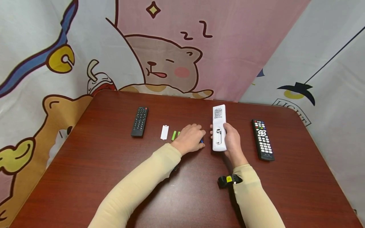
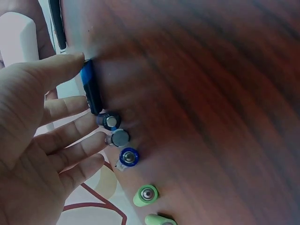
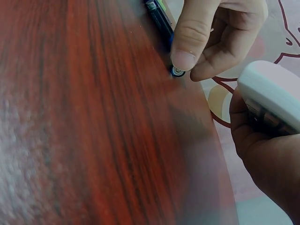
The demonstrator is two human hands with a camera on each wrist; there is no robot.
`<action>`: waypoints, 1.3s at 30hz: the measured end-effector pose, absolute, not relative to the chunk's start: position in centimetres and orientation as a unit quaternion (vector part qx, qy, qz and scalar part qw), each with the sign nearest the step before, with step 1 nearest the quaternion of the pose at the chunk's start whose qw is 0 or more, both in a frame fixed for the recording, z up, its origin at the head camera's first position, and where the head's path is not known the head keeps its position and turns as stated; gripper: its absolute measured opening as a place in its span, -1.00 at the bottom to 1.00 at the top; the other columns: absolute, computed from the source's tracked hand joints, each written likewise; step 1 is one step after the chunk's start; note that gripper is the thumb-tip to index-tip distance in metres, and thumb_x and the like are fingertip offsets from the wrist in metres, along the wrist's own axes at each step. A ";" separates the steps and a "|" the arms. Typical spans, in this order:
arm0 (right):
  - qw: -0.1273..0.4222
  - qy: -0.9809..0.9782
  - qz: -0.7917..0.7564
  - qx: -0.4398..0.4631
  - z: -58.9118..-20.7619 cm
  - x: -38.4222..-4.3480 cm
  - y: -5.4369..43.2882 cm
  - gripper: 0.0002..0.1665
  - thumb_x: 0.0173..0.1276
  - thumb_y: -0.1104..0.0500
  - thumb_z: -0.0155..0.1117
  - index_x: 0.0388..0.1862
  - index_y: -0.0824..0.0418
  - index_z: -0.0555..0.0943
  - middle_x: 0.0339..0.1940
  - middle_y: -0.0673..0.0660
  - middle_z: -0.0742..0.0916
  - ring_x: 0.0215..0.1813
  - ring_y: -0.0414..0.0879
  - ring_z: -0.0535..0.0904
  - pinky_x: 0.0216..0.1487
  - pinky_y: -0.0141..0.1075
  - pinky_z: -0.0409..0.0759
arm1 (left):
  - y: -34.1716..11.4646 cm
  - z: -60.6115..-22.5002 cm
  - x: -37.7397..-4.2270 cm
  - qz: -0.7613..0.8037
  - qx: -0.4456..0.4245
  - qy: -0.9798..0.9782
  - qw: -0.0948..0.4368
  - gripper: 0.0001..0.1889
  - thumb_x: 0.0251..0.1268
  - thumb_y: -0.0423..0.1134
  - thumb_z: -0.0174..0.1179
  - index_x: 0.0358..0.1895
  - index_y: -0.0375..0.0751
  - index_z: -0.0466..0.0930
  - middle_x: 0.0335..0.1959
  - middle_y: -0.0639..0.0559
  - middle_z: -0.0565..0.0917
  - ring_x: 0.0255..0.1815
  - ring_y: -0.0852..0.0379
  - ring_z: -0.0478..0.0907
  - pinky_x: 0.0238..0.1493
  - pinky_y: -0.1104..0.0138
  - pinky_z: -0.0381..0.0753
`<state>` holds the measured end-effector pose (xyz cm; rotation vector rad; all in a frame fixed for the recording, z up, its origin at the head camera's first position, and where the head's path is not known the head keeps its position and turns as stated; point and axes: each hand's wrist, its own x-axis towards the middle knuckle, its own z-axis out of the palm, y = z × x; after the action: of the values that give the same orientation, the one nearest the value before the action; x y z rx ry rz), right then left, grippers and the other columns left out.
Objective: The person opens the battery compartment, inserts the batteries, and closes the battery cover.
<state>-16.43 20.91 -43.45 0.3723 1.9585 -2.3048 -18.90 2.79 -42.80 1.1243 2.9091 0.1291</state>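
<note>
We see a worktop seen from above, with both hands at work near its middle. The right hand [image 1: 233,142] grips a white remote [image 1: 219,124], thumb along one edge and fingertips showing at the other. The remote lies between the left hand and a black remote with white buttons [image 1: 262,140], its back turned toward us, printed label uppermost and uncovered battery compartment [image 1: 218,137] below; we cannot tell whether this compartment already contains a cell. The left hand [image 1: 190,136] pinches a blue battery [image 2: 92,90] between thumb and forefinger, the other fingers extended and slightly spread. In the left wrist view we find three further cells [image 2: 120,138] in a row just beside these fingers, and beyond them two green batteries [image 1: 173,136], partly hidden by the hand from above. Farther left we note a white battery cover [image 1: 164,132] and a second black remote [image 1: 139,123]. All of these rest on a reddish-brown table [image 1: 196,202], behind which hangs a cartoon-printed curtain [image 1: 165,22].
</note>
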 end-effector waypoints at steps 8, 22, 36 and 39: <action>0.050 0.641 -0.755 0.130 -43.4 -16.3 21.0 -0.38 0.73 0.04 -0.39 0.56 0.34 0.22 0.11 0.19 0.73 -0.16 -0.14 0.72 -0.14 -0.30 0.70 | 2.7 -43.1 -19.1 0.050 0.363 0.930 0.007 -0.68 0.31 -0.01 0.38 0.01 -0.09 0.74 -0.11 0.01 0.65 0.00 0.02 0.59 0.03 0.20 0.58; 0.054 0.645 -0.751 0.133 -43.6 -16.5 20.8 -0.38 0.73 0.04 -0.39 0.58 0.33 0.21 0.14 0.21 0.71 -0.14 -0.11 0.72 -0.16 -0.31 0.70 | 2.1 -42.8 -19.3 0.142 0.383 0.913 0.021 -0.68 0.30 -0.18 0.37 0.05 -0.24 0.67 -0.11 -0.04 0.60 -0.08 0.05 0.53 -0.02 0.28 0.57; 0.039 0.641 -0.753 0.144 -43.8 -16.7 20.4 -0.40 0.69 0.10 -0.35 0.52 0.43 0.22 -0.25 0.01 0.73 -0.38 -0.17 0.69 -0.33 -0.35 0.66 | 1.5 -42.4 -19.3 0.272 0.411 0.870 -0.019 -0.61 0.27 -0.26 0.40 0.12 -0.33 0.63 -0.02 -0.07 0.62 0.03 0.06 0.52 0.09 0.29 0.57; 0.037 0.648 -0.746 0.151 -43.8 -16.7 20.3 -0.40 0.69 0.09 -0.33 0.51 0.43 0.25 -0.35 -0.03 0.71 -0.42 -0.19 0.67 -0.35 -0.35 0.66 | 1.5 -42.3 -19.2 0.293 0.414 0.862 -0.019 -0.60 0.27 -0.29 0.40 0.14 -0.34 0.63 0.01 -0.09 0.64 0.05 0.07 0.52 0.12 0.31 0.56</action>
<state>-16.72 20.27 -43.78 0.4629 1.9877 -2.2901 -19.21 1.49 -42.31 1.3158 2.7402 0.9307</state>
